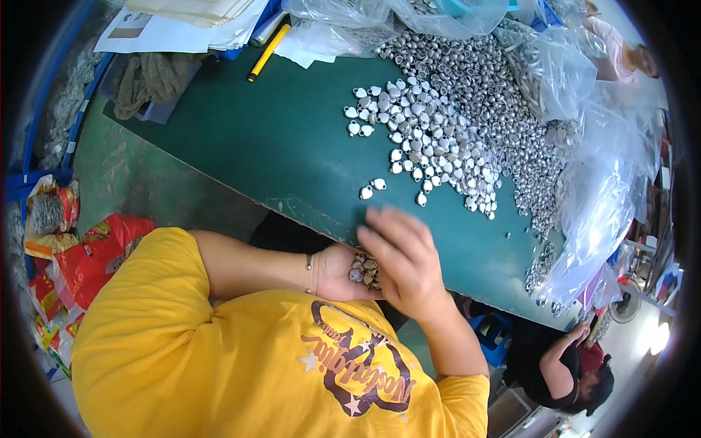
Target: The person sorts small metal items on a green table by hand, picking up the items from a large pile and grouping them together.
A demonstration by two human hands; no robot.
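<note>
My left hand [334, 275] is turned palm up just below the near edge of the green table [241, 131]. It is cupped around a small heap of metal charms [364, 271], some silver and some brownish. Above and partly over it is my right hand [406, 266], blurred, with its fingers stretched out and nothing visible in them. It hides part of the left hand's fingers. A few heart-like silver charms [366, 193] with small loops lie on the table just beyond my right fingertips.
A spread of silver charms [438, 146] borders a large pile of small metal rings [475, 80]. Clear plastic bags [584, 212] line the table's right and far sides. A yellow marker [269, 52], papers [179, 33] and cloth gloves [152, 82] lie far left. Another person [558, 372] sits at lower right.
</note>
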